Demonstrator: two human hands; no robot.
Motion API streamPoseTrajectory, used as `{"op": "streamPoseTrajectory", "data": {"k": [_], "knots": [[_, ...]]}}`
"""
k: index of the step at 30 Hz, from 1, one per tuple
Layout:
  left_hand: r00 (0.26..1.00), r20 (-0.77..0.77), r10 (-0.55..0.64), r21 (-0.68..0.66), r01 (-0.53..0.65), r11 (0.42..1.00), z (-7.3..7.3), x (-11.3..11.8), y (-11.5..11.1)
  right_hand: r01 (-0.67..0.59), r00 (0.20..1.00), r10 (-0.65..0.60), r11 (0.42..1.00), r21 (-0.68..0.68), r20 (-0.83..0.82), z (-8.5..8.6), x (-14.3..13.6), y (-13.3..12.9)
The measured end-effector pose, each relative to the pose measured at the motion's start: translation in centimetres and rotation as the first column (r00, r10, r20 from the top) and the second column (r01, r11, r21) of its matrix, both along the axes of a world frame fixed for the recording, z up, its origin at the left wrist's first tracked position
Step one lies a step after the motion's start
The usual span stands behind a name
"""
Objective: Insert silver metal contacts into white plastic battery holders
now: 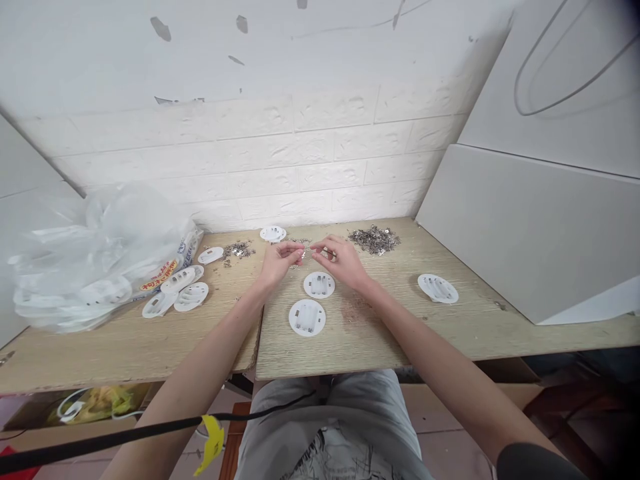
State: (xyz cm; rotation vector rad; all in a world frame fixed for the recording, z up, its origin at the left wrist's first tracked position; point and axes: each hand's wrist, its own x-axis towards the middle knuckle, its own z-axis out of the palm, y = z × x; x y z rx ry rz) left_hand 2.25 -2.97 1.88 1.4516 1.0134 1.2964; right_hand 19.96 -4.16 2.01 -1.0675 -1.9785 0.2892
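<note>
Head view: left hand (280, 261) and right hand (343, 260) fingers pinched together, tiny metal piece (305, 253) barely discernible.

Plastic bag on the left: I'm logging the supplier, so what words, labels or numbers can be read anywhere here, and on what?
Plastic bag: red characters on a yellow-orange patch and blue print nearby, both too small and blurred to read.
White round discs: no readable marking.
Yellow tag on the black cable: no text visible.

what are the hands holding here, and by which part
Both hands, left hand and right hand, meet fingertip to fingertip over the table, apparently pinching a tiny metal piece; which part is gripped cannot be told.
</note>
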Motion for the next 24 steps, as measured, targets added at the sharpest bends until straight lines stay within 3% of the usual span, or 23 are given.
{"op": "streamPoseTrajectory", "data": {"k": [4,12,24], "knots": [[0.998,0.037,-0.043,-0.029,0.044,0.999,0.2,0.5,-0.9,-0.123,0.979,0.104,0.987,-0.102,-0.173,0.1,-1.0,-0.5],[0.993,0.069,-0.092,-0.074,0.097,0.993,0.3,0.7,-1.1,-0.066,0.979,0.028,0.981,-0.182,-0.202,-0.2,-1.2,-0.6],[0.991,0.064,-0.120,-0.100,0.126,0.987,0.6,0.8,-1.3,-0.034,0.980,0.002,0.987,-0.160,-0.197,-0.3,-1.0,-0.3]]}}
